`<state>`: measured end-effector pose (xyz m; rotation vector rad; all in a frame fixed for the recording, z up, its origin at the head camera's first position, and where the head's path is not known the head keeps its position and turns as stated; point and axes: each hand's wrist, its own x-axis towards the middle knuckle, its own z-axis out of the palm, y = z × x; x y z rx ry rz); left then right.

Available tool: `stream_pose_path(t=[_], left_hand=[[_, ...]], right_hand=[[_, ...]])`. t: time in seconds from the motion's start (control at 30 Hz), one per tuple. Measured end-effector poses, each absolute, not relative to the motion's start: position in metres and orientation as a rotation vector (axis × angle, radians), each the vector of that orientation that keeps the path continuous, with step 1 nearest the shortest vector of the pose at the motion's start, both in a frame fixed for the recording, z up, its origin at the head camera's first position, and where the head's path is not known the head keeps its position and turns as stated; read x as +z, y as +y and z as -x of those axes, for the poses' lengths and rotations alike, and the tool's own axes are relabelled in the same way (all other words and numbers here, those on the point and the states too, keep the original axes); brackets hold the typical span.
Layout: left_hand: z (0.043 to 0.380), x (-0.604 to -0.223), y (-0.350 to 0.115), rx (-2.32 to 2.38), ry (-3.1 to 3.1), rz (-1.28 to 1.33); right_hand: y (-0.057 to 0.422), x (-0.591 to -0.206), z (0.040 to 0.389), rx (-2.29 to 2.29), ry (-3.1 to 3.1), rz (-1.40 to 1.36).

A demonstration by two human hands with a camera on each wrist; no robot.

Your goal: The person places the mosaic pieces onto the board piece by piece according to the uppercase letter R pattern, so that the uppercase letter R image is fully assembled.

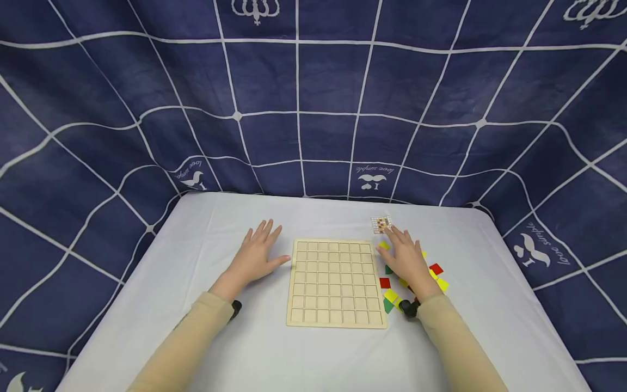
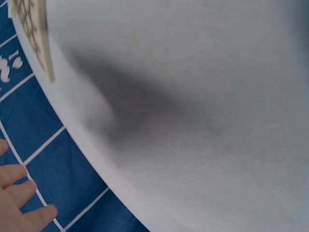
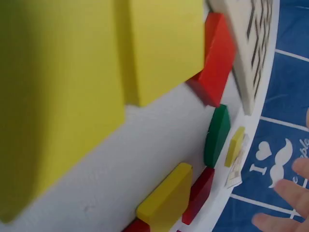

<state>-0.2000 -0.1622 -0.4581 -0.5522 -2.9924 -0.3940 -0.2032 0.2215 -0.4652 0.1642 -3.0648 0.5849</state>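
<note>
My left hand (image 1: pixel 256 253) lies to the left of a pale wooden grid board (image 1: pixel 337 283), fingers spread and straight, with the thumb pointing at the board's edge. Nothing is held in it. On the board's other side, my right hand (image 1: pixel 405 258) is stretched out over loose coloured square tiles, also holding nothing. Its fingertips come near a small printed pattern card (image 1: pixel 380 224). A red tile (image 1: pixel 385 283) sits close to the board's right edge. In the right wrist view a green tile (image 3: pixel 217 136) and a yellow tile (image 3: pixel 166 195) lie beneath the hand.
Several more tiles, among them a red one (image 1: pixel 436 269) and a yellow one (image 1: pixel 442 284), are scattered right of the right forearm. A white cloth (image 1: pixel 235 348) covers the table. Dark blue gridded curtain (image 1: pixel 323 81) hangs behind and at both sides.
</note>
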Motion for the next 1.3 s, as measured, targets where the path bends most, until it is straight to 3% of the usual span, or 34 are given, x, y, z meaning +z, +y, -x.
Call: stream_pose_path(t=[0.8,1.03,1.3], left_hand=[[0.176,-0.486,-0.150,-0.494,-3.276,0.722],[0.173,-0.486,-0.150,-0.554,-3.277,0.748],[0.173,-0.486,-0.149,-0.597,-3.285,0.748]], right_hand=[[0.214,-0.482,0.239,0.770,-3.189,0.152],[0.214,-0.481,0.240,0.872,-3.193,0.310],[0.214,-0.475,0.237,1.047,-3.070,0.285]])
